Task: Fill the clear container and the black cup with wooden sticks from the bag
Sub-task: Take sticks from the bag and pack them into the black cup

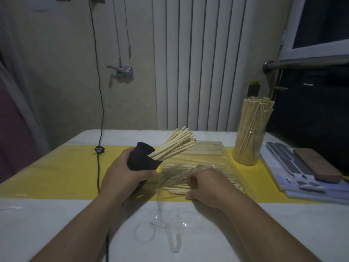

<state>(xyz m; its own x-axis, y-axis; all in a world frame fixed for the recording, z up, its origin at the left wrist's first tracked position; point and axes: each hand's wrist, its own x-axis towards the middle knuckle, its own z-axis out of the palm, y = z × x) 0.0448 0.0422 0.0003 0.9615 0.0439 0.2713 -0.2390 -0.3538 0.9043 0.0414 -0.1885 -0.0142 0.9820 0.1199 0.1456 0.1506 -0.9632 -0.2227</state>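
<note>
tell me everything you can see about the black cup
The black cup is matte, tapered, plastic by the look. The left hand grips its lower half, thumb across the front, holding it tilted, mouth up and to the right, over the table's yellow strip. A bundle of wooden sticks juts from its mouth.

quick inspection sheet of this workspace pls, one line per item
surface: table, white cover with a yellow band
job's things: black cup tilted, holding sticks; clear container upright, packed; bag lying flat, more inside
clutter: stacked sheets and brown block, right edge
hands: left hand grips the cup; right hand curled at bag mouth, grip unclear
cables: black cable from wall across table
surroundings: ribbed panel, window, metal rail
</note>
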